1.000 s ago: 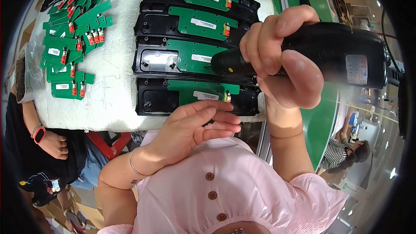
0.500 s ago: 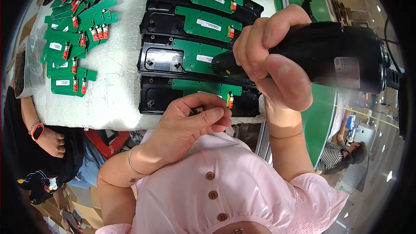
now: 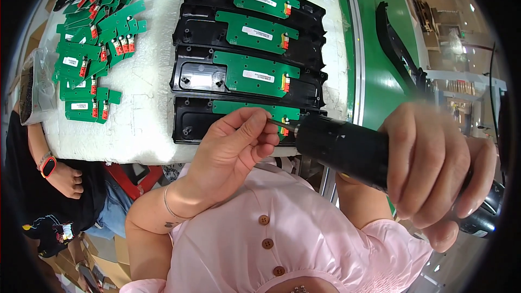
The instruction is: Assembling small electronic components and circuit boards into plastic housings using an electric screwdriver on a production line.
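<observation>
So the right hand [image 3: 429,168] is wrapped around a chunky black electric screwdriver [image 3: 344,146], fingers a bit blurry, with the tool lying almost sideways and its thin bit [image 3: 286,125] pointing left. The left hand [image 3: 228,149] is pinched, thumb and index together right at the end of that bit, though I can't tell if there's anything tiny between them. The two hands are apart from each other, with the tool bridging the gap. All this is over the nearest of four long black housings [image 3: 190,122], which sit in a neat stack of rows on a white foam-topped counter [image 3: 149,97]. Each one has a green circuit board [image 3: 262,75] in it with a white label and a little red connector near the right end; the nearest board is partly covered by the left hand. Off to the left there's a messy pile of loose green boards [image 3: 81,68], same red connectors, and just beside it a clear plastic bag [image 3: 40,95] at the counter's edge. Below the bag you can see a co-worker's hand [image 3: 66,183] with a red-rimmed watch [image 3: 49,167] on the wrist. Over on the right, a curved black part [image 3: 399,57] lies on a green surface [image 3: 374,84].
</observation>
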Tool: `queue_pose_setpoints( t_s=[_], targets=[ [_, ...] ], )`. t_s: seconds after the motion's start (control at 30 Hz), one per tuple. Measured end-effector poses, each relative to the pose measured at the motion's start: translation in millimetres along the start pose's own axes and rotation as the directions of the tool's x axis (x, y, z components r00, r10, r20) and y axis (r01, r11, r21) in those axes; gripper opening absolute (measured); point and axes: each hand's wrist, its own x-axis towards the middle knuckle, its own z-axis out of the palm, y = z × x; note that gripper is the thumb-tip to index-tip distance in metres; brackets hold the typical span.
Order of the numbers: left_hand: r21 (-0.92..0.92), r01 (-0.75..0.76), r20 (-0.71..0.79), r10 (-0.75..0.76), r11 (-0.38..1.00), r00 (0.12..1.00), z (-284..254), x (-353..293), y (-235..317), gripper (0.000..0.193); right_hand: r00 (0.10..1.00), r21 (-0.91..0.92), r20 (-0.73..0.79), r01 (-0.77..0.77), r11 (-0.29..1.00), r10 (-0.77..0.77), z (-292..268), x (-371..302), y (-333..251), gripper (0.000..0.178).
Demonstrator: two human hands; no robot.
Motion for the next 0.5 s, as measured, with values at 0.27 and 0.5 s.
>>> queue_pose_setpoints(
  t_s=[0.27, 0.5],
  targets=[
    [0.065, 0.022, -0.034, -0.020, 0.998, 0.999, 1.9, -1.3, -4.1, 0.028, 0.998, -0.029, 0.061, 0.010, 1.000, -0.008, 1.6, 0.2, 12.0, 0.029],
    [0.117, 0.129, 0.043, -0.135, 0.985, 0.990, 8.0, -10.8, 0.7, 0.043, 0.983, -0.087, -0.049, -0.183, 0.979, 0.179, -6.7, 10.4, 72.7, 0.027]
  ],
)
